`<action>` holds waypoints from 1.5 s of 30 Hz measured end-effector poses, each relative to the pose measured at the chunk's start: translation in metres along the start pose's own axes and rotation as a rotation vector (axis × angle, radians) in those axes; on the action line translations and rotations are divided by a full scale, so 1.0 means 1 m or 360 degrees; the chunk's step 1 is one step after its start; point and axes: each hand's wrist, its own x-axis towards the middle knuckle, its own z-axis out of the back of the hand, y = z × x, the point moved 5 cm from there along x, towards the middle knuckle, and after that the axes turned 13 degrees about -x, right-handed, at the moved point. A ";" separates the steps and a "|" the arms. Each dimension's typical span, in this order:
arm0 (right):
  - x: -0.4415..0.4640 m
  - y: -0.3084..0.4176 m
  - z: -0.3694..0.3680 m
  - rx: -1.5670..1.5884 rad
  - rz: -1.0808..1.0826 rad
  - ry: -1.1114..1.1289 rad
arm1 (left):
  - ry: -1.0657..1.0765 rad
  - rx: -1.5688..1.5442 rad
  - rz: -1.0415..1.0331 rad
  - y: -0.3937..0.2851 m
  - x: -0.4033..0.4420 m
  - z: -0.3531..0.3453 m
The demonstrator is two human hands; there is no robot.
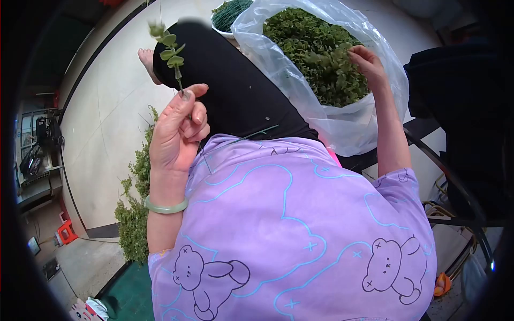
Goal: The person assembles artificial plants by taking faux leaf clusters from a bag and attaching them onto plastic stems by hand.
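Note:
My left hand (181, 125) is raised on the left, thumb and fingers closed on the thin stem of a leafy sprig (174, 56). The sprig stands upright with small green leaves at its top, and its thin stem runs down below my hand. On the right, my right hand (369, 67) reaches over a clear plastic bag (300, 80). Its fingertips pinch at the edge of paler leaves, apparently a leaf piece (338, 60), above the heap of green leaves (305, 45) filling the bag.
A thin green stem (257, 132) lies across my lap. Beyond my knee, a white bowl (217, 28) holds many green stems (231, 15). A bunch of leafy sprigs (134, 208) stands beside my left arm. Dark chair-like furniture (455, 134) is at the right.

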 end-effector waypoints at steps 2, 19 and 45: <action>-0.015 0.027 0.004 0.0258 -0.0027 -0.0008 | -0.0015 0.0044 0.0025 0.004 0.002 -0.007; -0.120 0.259 -0.111 0.1014 0.0821 0.1111 | 0.0384 0.0138 -0.0105 -0.016 -0.017 -0.056; -0.137 0.257 -0.132 0.0751 0.0590 0.1177 | 0.0363 0.0757 -0.0825 -0.021 -0.028 -0.068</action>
